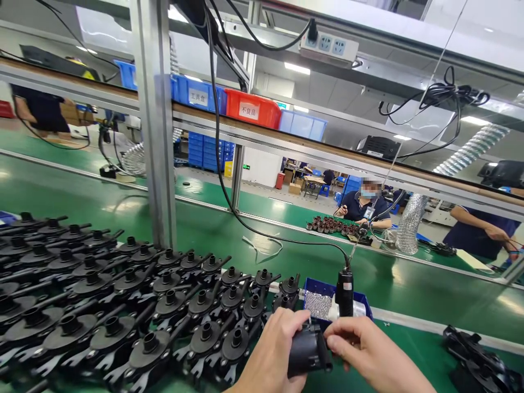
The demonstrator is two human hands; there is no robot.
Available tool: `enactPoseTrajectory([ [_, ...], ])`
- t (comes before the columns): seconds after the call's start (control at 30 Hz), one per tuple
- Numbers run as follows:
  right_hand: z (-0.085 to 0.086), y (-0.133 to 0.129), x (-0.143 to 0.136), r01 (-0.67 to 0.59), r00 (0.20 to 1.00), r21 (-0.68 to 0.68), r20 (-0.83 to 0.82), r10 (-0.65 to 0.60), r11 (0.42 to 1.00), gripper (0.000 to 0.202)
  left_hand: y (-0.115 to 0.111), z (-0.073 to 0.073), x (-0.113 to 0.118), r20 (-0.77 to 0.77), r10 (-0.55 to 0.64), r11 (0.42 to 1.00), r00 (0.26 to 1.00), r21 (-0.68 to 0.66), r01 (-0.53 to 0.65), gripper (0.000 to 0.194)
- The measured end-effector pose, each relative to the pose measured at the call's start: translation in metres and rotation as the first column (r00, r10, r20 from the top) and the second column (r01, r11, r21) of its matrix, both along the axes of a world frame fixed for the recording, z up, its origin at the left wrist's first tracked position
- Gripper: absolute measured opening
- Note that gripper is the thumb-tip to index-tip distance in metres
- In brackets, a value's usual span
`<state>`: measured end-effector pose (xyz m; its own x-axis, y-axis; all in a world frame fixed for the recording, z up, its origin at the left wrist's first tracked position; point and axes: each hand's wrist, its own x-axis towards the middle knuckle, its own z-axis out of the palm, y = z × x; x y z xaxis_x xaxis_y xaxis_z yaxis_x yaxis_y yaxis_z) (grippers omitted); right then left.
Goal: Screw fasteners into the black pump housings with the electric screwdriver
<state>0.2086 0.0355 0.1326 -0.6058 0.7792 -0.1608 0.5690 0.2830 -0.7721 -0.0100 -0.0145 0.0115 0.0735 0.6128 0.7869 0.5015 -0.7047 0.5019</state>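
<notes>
Left hand (275,346) grips the housing (308,349) at bottom centre, likely to steady it; the right hand (370,345) narrows at its edge, contents hidden. A driver (344,292) hangs beyond, presumably for reach.

Bright white light is coming from ceiling lamps (297,68) on both sides of the post (155,125). Glare is streaking the green bench (208,234) left and right of the post, while dark gaps are swallowing detail among the black parts (149,349) below it. The casing (307,352), lower right of the post, is catching a soft sheen. Wide-angle distortion is stretching shapes farthest from the post; the room behind it is looking soft.
</notes>
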Motion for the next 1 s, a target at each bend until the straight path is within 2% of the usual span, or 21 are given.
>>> enactPoseTrajectory([
  [0.07,-0.002,-0.001,0.001,0.032,0.999,0.011,-0.028,-0.032,0.999,0.025,0.002,0.003,-0.005,-0.061,-0.003,0.992,0.998,0.129,0.010,0.104],
  [0.13,-0.003,-0.003,0.002,0.081,0.995,0.038,-0.057,-0.079,0.996,0.021,0.005,0.002,-0.009,-0.099,0.001,0.982,0.995,0.186,0.017,0.106],
  [0.3,0.003,-0.012,-0.001,0.158,0.984,0.153,-0.106,-0.142,0.976,0.015,0.010,-0.006,-0.013,-0.119,0.020,0.978,0.993,0.211,0.006,0.108],
  [0.4,0.005,-0.014,0.001,0.160,0.986,0.225,-0.074,-0.147,0.961,0.016,0.010,-0.003,-0.012,-0.072,-0.007,0.979,0.997,0.202,0.022,0.104],
  [0.47,0.003,-0.012,0.003,0.155,0.988,0.238,-0.051,-0.147,0.959,0.018,0.008,0.005,-0.010,0.004,-0.054,0.990,0.999,0.130,0.053,0.093],
  [0.53,0.001,-0.008,0.006,0.143,0.989,0.211,-0.050,-0.136,0.967,0.023,0.005,0.017,-0.008,0.123,-0.083,0.993,0.989,-0.072,0.093,0.074],
  [0.57,0.000,-0.006,0.007,0.128,0.991,0.187,-0.050,-0.121,0.974,0.027,0.003,0.024,-0.007,0.199,-0.082,0.969,0.977,-0.211,0.124,0.068],
  [0.63,0.000,-0.004,0.008,0.090,0.995,0.140,-0.051,-0.084,0.986,0.032,-0.001,0.036,-0.007,0.379,-0.047,0.873,0.924,-0.434,0.222,0.067],
  [0.67,0.000,-0.005,0.007,0.076,0.996,0.120,-0.056,-0.069,0.990,0.034,-0.002,0.041,-0.007,0.470,-0.020,0.829,0.883,-0.486,0.278,0.068],
  [0.7,0.001,-0.006,0.007,0.072,0.995,0.105,-0.070,-0.065,0.992,0.035,-0.003,0.044,-0.007,0.550,0.003,0.802,0.835,-0.500,0.327,0.070],
  [0.77,0.003,-0.010,0.005,0.098,0.989,0.078,-0.121,-0.088,0.992,0.038,-0.003,0.046,-0.006,0.663,0.013,0.796,0.749,-0.459,0.394,0.070],
  [0.9,0.001,-0.018,0.000,0.164,0.963,0.050,-0.223,-0.149,0.985,0.047,0.000,0.038,0.002,0.738,0.037,0.840,0.673,-0.388,0.379,0.084],
  [0.93,-0.002,-0.020,-0.001,0.174,0.961,0.080,-0.231,-0.152,0.981,0.049,0.000,0.035,0.006,0.762,0.050,0.830,0.646,-0.392,0.398,0.087],
  [0.97,-0.007,-0.021,-0.003,0.187,0.962,0.142,-0.229,-0.152,0.972,0.049,0.000,0.033,0.010,0.796,0.068,0.790,0.601,-0.411,0.455,0.089],
  [1.0,-0.015,-0.023,-0.004,0.194,0.965,0.231,-0.218,-0.144,0.953,0.048,-0.001,0.031,0.014,0.837,0.093,0.717,0.539,-0.432,0.548,0.090],
])
